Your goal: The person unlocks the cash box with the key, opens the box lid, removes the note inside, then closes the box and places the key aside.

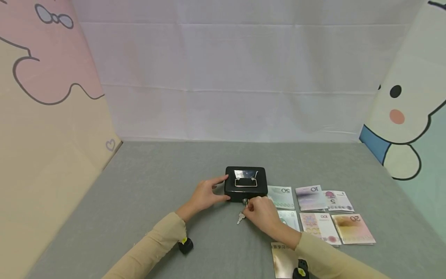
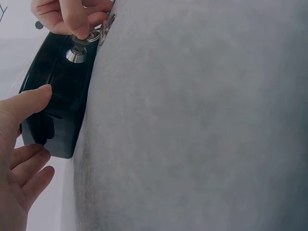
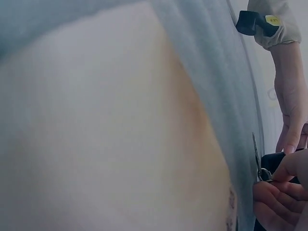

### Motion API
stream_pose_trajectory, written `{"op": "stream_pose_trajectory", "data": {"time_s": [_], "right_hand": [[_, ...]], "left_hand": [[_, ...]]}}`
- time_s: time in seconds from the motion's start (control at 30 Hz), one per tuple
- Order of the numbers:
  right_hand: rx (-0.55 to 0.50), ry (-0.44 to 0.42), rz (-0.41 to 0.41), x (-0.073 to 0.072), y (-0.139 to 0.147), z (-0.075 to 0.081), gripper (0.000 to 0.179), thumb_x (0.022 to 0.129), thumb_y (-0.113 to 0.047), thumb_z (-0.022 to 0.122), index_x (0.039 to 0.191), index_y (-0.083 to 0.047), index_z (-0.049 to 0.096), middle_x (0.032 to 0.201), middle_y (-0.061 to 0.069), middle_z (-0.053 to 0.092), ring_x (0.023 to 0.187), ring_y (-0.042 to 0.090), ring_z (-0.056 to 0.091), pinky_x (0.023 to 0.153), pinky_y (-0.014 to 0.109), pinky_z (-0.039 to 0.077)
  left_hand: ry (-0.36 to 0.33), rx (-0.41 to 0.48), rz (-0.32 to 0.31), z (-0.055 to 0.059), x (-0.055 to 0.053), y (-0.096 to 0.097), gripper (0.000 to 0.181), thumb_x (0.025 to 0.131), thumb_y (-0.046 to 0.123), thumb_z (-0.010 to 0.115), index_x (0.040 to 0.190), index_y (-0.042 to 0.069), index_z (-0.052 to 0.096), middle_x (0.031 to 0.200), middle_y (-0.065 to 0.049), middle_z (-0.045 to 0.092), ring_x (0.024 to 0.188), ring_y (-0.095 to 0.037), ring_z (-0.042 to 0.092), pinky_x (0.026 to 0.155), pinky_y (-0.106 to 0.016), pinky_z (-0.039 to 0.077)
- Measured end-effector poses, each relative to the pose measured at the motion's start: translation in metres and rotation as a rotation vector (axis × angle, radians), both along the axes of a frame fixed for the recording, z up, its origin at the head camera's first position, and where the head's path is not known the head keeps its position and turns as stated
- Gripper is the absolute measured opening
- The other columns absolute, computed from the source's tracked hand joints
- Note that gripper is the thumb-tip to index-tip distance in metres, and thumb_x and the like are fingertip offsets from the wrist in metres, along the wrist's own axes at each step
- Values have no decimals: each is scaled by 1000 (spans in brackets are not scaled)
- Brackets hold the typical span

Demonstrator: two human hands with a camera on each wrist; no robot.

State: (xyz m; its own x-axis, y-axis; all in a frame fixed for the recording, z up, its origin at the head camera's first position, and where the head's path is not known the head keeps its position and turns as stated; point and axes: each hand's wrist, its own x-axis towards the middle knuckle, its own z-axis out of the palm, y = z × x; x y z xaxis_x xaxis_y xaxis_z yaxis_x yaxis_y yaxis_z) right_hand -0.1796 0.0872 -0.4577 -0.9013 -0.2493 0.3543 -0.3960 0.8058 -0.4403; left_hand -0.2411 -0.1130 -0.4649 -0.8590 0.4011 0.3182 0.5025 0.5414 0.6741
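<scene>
A small black cash box (image 1: 228, 188) with a folding metal handle (image 1: 246, 185) on its lid lies on the grey cloth. My left hand (image 1: 204, 193) rests against its left side, thumb on the front and fingers fairly straight. At the front, my right hand (image 1: 263, 213) pinches a key (image 2: 80, 41) at the round silver lock (image 2: 76, 55). From the key's ring (image 3: 265, 174) a second key (image 1: 241, 217) hangs loose. The right fingers partly hide the pinched key, so how deep it sits cannot be told.
Several banknote stacks lie right of the box: a green 50 (image 1: 281, 197), 10 (image 1: 311, 197), 5 (image 1: 338, 200), 100 (image 1: 320, 228) and 20 (image 1: 353, 228). Another note (image 1: 289, 219) and a gold-coloured sheet (image 1: 283, 259) lie partly under the right arm. Cloth walls (image 1: 244, 77) border the table.
</scene>
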Motion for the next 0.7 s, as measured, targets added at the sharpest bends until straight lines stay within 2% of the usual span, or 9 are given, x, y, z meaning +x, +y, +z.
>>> {"op": "stream_pose_trajectory", "data": {"time_s": [0.17, 0.23, 0.43, 0.57, 0.63, 0.7], "right_hand": [[0, 20, -1, 0, -2, 0, 39, 62, 0, 62, 43, -17, 32, 44, -15, 19, 42, -1, 17, 42, 17, 12], [-17, 1, -2, 0, -2, 0, 40, 61, 0, 62, 42, -17, 31, 43, -15, 19, 40, -1, 17, 41, 16, 12], [-124, -110, -1, 1, -1, 1, 38, 64, -1, 63, 39, -16, 39, 38, -14, 30, 35, -3, 25, 37, 15, 18], [-110, -96, -12, 3, 0, 2, 33, 64, -4, 65, 40, -17, 47, 39, -14, 37, 37, -2, 28, 36, 15, 22], [-104, -96, -21, 4, 0, 2, 33, 64, -4, 66, 39, -17, 48, 39, -14, 38, 37, -2, 29, 36, 16, 22], [-93, -98, -27, 5, 0, 3, 34, 65, -5, 66, 39, -17, 48, 39, -14, 37, 37, -2, 28, 36, 16, 22]], "left_hand": [[-12, 10, 3, 1, -1, -1, 65, 65, 24, 82, 124, 14, 57, 121, -12, 57, 106, -22, 58, 84, -34, 50], [-11, 8, 7, 1, -2, -1, 65, 64, 25, 82, 123, 15, 58, 118, -13, 59, 105, -21, 58, 83, -34, 51], [-1, 2, 3, 0, -2, -2, 65, 65, 26, 82, 124, 14, 57, 85, -16, 66, 94, -21, 62, 82, -37, 51], [-1, 3, 15, 0, -2, -2, 64, 65, 26, 82, 123, 15, 58, 92, -17, 67, 98, -23, 61, 81, -36, 51], [-2, -2, 19, 0, -2, -1, 64, 65, 27, 82, 123, 16, 58, 87, -16, 67, 98, -23, 61, 81, -36, 52], [-2, -8, 21, 0, -2, -1, 64, 65, 28, 82, 123, 16, 58, 74, -14, 65, 96, -23, 62, 80, -36, 52]]}}
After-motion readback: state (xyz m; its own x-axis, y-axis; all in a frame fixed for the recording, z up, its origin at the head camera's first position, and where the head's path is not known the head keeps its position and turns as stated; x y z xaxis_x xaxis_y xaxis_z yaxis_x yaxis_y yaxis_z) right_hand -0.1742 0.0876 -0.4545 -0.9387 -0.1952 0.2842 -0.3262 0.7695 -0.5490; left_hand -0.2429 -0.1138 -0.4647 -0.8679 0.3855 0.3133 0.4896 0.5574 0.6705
